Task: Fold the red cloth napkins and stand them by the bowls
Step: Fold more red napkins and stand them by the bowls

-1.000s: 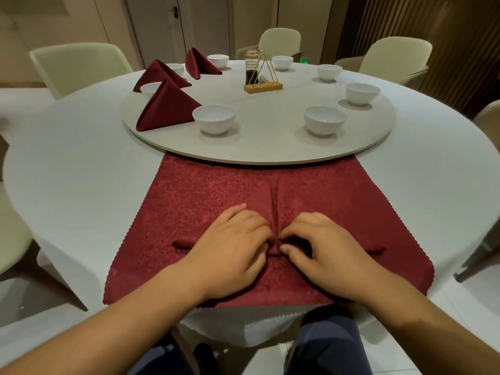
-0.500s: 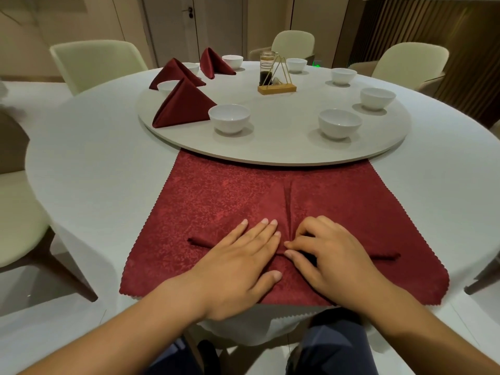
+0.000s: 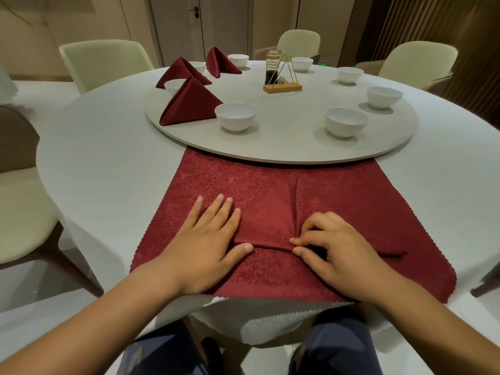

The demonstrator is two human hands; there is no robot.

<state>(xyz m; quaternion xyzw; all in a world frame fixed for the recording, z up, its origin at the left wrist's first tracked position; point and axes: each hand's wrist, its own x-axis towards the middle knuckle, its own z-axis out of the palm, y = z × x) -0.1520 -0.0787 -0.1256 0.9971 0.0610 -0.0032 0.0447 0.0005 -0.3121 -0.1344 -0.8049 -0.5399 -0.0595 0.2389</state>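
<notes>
A round table (image 3: 108,158) in a white tablecloth fills the room's middle, ringed by cream shell chairs (image 3: 105,60). Behind stand beige walls (image 3: 81,20), a door (image 3: 224,25) with a lever handle (image 3: 196,12), and dark vertical wood slats (image 3: 433,20) at right. The pale floor (image 3: 40,301) shines softly.

The flat napkin (image 3: 270,190) at six o'clock is red cloth with a woven leafy pattern, a faint sheen and pinked zigzag edges. The folded napkins (image 3: 192,102) toward ten o'clock look smoother, with a satin shine. The bowls (image 3: 235,116) are glossy white, ceramic by their look. The turntable (image 3: 284,150) is pale and matt, finely grained. The tablecloth (image 3: 108,158) is matt white cloth. At twelve o'clock, the stand (image 3: 282,87) has a light wooden base and a thin gold metal frame, beside a clear glass bottle (image 3: 273,63).
</notes>
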